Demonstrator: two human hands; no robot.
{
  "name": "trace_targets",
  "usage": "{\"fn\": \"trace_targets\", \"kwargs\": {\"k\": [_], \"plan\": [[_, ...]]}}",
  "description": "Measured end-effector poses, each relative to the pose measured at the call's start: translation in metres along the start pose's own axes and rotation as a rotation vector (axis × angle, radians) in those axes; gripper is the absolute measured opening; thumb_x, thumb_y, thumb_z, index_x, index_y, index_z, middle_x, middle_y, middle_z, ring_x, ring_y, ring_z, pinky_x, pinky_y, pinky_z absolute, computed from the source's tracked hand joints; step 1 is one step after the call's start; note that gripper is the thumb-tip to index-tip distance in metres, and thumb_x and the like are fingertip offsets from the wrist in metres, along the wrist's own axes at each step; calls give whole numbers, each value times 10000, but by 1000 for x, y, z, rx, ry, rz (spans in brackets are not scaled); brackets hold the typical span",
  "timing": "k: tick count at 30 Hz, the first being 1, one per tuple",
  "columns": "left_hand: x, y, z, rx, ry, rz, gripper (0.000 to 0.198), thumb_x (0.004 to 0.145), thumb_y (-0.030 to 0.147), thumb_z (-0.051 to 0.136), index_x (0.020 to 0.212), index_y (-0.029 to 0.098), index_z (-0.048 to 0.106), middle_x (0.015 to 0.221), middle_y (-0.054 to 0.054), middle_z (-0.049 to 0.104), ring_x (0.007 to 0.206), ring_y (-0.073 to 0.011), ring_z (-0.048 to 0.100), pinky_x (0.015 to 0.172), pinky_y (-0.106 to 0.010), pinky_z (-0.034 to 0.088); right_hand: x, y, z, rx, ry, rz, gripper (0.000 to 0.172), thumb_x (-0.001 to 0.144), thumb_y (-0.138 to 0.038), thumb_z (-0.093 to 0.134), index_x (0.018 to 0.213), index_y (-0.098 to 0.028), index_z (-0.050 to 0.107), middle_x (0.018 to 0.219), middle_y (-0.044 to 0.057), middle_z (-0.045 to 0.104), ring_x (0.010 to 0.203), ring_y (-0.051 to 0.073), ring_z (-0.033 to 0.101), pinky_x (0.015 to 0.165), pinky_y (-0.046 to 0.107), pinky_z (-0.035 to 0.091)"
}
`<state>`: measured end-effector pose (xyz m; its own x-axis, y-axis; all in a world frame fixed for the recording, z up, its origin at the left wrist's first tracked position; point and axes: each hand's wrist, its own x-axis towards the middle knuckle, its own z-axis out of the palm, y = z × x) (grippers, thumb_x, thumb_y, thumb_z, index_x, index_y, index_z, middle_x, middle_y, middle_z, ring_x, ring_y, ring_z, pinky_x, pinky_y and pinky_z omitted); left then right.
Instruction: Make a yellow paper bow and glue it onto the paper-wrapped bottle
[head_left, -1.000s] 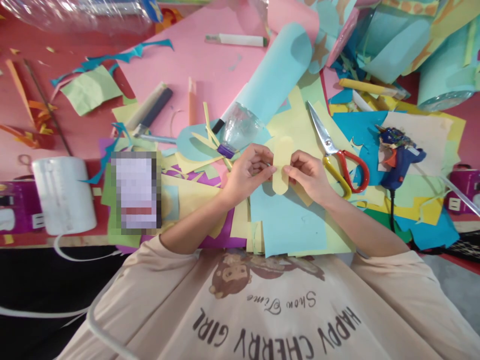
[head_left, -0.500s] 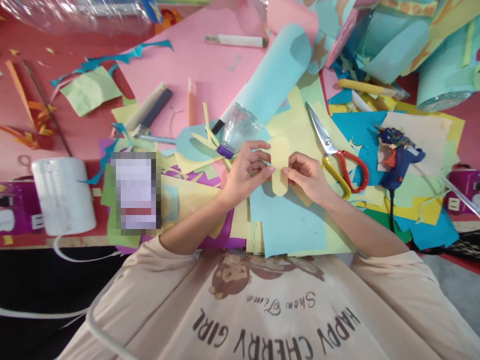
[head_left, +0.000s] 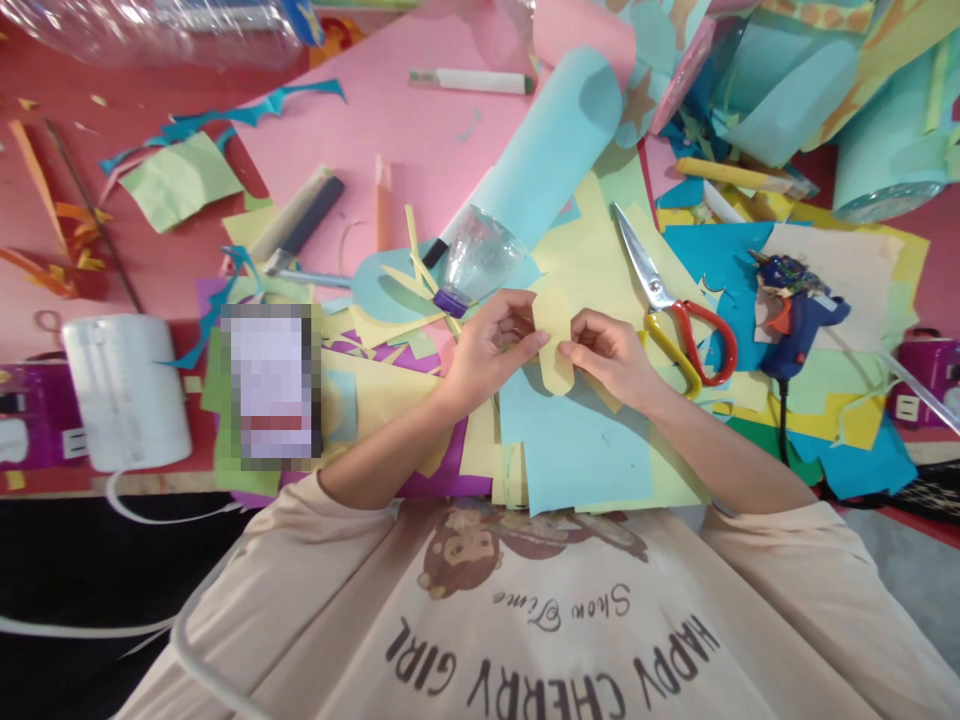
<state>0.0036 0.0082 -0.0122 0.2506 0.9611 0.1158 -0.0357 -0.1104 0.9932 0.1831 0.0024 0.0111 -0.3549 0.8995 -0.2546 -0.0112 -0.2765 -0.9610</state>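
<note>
A pale yellow paper strip with rounded ends (head_left: pixel 555 350) is held up between both hands, over a light blue sheet (head_left: pixel 585 450). My left hand (head_left: pixel 495 345) pinches its left edge, thumb in front and fingers curled behind. From the other side my right hand (head_left: pixel 611 350) grips the right edge between thumb and curled fingers. Just right of that hand lie scissors (head_left: pixel 660 295) with one red and one yellow handle, blades pointing away. Beyond my left hand rests a clear plastic bottle (head_left: pixel 484 258) wrapped in light blue paper, its purple cap toward me.
At the right, a blue glue gun (head_left: pixel 795 330) lies on paper sheets. A phone with a blurred screen (head_left: pixel 270 385) and a white power bank-like box (head_left: pixel 127 390) are at the left. Markers (head_left: pixel 480 82) and paper scraps (head_left: pixel 184 180) cover the pink and red surface.
The yellow paper strip has tilted slightly, its upper end moving left and its lower end a little right. Both hands have shifted slightly with it and keep their hold.
</note>
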Motion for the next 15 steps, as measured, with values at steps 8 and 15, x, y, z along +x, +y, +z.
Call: {"fn": "trace_targets", "kwargs": {"k": [8, 15], "plan": [[-3, -3, 0, 229, 97, 168, 263, 811, 189, 695, 1009, 235, 530, 745, 69, 618, 649, -57, 659, 592, -143, 540, 0, 1, -1, -12, -5, 27, 321, 757, -325, 745, 680, -195, 461, 597, -70, 398, 533, 66, 362, 491, 238, 289], [-5, -4, -1, 464, 117, 351, 124, 841, 200, 681, 896, 213, 571, 773, 56, 659, 632, -47, 640, 596, -140, 543, 1, -1, 0, -3, 1, 60, 352, 741, -376, 757, 663, -200, 463, 598, -64, 410, 536, 76, 383, 505, 250, 310]]}}
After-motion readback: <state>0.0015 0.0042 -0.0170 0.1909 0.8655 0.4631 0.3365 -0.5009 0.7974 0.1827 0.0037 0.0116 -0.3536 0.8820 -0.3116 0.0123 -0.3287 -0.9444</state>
